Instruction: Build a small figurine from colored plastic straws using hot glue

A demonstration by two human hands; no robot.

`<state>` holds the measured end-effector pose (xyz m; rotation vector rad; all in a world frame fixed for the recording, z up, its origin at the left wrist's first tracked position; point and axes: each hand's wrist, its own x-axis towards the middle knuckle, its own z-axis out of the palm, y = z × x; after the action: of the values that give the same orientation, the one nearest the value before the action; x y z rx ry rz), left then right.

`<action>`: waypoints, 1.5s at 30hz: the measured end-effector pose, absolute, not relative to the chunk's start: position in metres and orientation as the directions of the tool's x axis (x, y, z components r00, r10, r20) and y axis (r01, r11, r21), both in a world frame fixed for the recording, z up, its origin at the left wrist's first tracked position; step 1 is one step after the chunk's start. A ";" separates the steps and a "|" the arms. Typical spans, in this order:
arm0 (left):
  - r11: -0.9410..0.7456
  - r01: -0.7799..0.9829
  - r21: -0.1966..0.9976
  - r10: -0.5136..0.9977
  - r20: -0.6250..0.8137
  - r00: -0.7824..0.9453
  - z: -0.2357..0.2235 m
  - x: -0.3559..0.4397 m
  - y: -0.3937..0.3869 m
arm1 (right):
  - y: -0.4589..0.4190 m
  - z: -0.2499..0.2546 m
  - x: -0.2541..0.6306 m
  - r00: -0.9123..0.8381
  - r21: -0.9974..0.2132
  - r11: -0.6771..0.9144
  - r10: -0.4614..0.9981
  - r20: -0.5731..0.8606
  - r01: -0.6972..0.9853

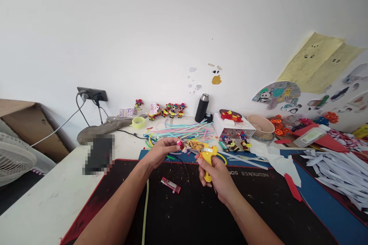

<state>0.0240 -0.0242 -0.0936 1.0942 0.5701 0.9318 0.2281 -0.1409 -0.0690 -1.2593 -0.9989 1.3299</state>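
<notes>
Yellow glue gun (212, 152) in right hand's (216, 173) wrapped grip, aimed toward small pink-red piece (181, 145); left hand (159, 153) pinches piece by fingertips, apparently leaving gun-facing side exposed. Pink lighter (171, 185) lies apart on black mat (178, 222), presumably within reach.

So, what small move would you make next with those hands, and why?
I'd probably hold the left hand steady and dab glue on the small pink-and-red piece. The left hand pinches that piece, and the right hand grips the yellow glue gun, its front end pointing closely at it. Whether they touch is hard to tell.
</notes>
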 end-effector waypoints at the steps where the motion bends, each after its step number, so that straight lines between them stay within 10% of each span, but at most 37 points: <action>1: 0.158 -0.340 0.927 0.857 0.042 0.513 -0.093 0.024 -0.024 | -0.140 -0.070 0.229 0.062 -0.985 -0.148 0.986 -0.154 -0.088; 23: 0.115 -0.279 0.953 0.831 0.061 0.553 -0.093 0.023 -0.025 | -0.138 -0.076 0.234 0.223 -0.912 -0.099 0.975 -0.009 0.397; 45: 0.162 -0.285 0.945 0.817 0.034 0.576 -0.092 0.024 -0.026 | -0.135 -0.068 0.232 0.256 -0.833 -0.099 0.965 0.052 0.544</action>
<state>0.0241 -0.0261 -0.0919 1.1539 0.5642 0.8483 0.2323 -0.1351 -0.0679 -1.7552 -1.3900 0.6878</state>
